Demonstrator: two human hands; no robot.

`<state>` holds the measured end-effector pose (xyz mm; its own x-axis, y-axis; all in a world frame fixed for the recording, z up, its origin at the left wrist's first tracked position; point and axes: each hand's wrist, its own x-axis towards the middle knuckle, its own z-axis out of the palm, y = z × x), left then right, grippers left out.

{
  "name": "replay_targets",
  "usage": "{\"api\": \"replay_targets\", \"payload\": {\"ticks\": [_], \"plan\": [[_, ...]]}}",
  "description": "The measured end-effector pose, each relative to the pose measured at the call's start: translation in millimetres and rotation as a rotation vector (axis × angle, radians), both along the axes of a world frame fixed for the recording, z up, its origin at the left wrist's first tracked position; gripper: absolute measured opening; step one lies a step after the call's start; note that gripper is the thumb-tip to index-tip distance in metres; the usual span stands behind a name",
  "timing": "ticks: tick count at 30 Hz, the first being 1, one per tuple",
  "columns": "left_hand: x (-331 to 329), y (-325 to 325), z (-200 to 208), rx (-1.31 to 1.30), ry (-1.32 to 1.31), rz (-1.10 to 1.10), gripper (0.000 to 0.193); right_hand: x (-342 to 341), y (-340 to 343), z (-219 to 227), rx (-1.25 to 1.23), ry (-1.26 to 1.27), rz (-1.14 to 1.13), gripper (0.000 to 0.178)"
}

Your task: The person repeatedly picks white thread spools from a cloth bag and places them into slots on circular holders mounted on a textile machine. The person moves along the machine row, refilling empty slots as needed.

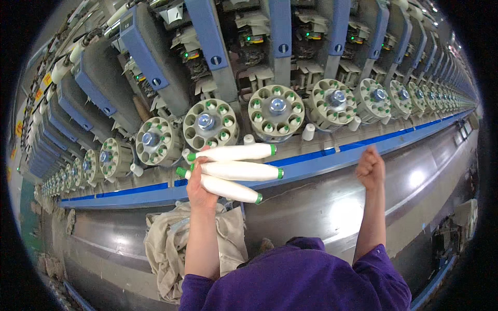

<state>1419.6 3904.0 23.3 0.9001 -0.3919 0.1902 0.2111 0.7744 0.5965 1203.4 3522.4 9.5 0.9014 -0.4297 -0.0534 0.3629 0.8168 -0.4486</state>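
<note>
In my left hand [201, 192] is a fan of three white yarn bobbins with green ends: an upper bobbin [236, 152], a middle bobbin [238, 170] and a lower bobbin [231, 188]. Their long bodies point right, and my fingers close round the left ends. Just beyond them stands a round magazine [206, 122] with green-tipped bobbins in some of its pockets. Another round magazine [277, 106], to its right, carries several more. My right hand [371, 168] is curled into a fist in front of the blue rail, apart from the magazines; whatever its fingers hold, if anything, is hidden.
A long row of blue-and-grey winding units [212, 33] curves away to both sides behind the magazines. Along their front runs a blue rail [311, 167], with small white cones [308, 132] behind it. Beige cloth [168, 243] lies heaped beside my left forearm.
</note>
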Motion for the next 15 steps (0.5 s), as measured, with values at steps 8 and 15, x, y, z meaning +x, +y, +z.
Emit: {"api": "replay_targets", "payload": {"ticks": [8,15], "plan": [[6.6,-22.8,16.0,0.241,-0.090,-0.120,0.055,78.8,56.0,8.3,-1.356,0.303,-0.051,0.049],[8.9,-62.8,18.4,1.052,-0.744,0.313,0.050,116.4,113.2,-20.7,-0.569,0.082,0.769,0.066]]}}
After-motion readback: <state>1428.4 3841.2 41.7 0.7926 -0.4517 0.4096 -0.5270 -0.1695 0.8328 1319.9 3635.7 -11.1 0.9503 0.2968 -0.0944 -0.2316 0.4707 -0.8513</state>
